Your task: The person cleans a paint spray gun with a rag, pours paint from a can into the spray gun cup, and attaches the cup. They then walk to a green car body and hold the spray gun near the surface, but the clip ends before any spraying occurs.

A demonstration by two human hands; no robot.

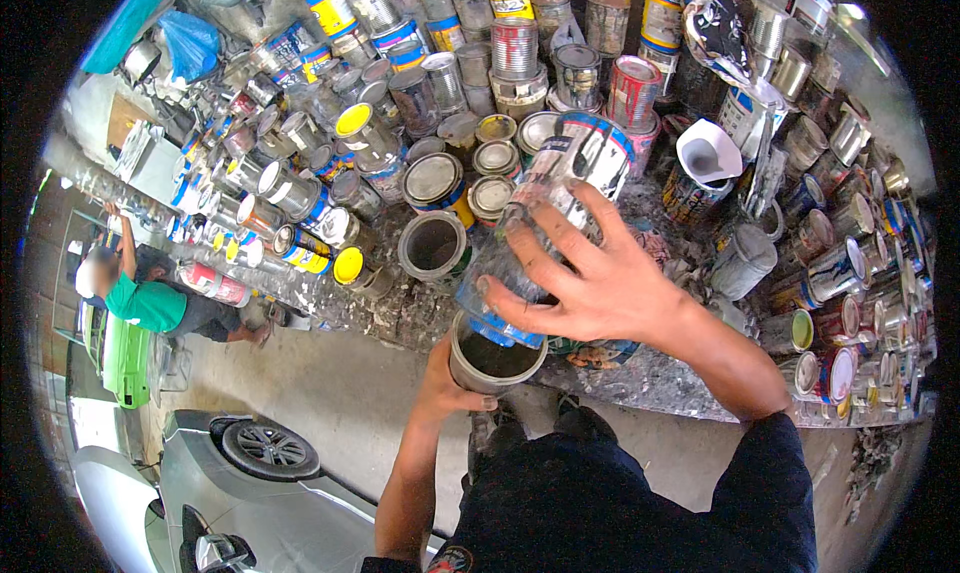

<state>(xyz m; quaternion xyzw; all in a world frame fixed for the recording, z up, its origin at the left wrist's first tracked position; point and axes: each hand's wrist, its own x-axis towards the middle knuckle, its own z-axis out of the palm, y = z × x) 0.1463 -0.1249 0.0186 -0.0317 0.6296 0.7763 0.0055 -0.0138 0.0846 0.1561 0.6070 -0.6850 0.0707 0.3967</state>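
My left hand (442, 385) grips an upright, dark-lined metal can (499, 363) from its left side, near the bench's front edge. Above it, my right hand (577, 265) is wrapped around a clear plastic bottle (487, 254) that is tilted, its blue-rimmed lower end over the can's mouth. Whether anything flows between them cannot be seen. Behind the bottle stands a large paint tin (596, 142) with a blue rim, partly hidden. Left of the bottle is another open can (433, 247) with a dark inside.
Stacked paint tins (514, 48) crowd the stained workbench (397, 310). A can with a white paper funnel (709, 153) stands at right, near a grey plastic cup (744, 258). A person in a green shirt (150, 303) is at far left, beyond a silver car (247, 490).
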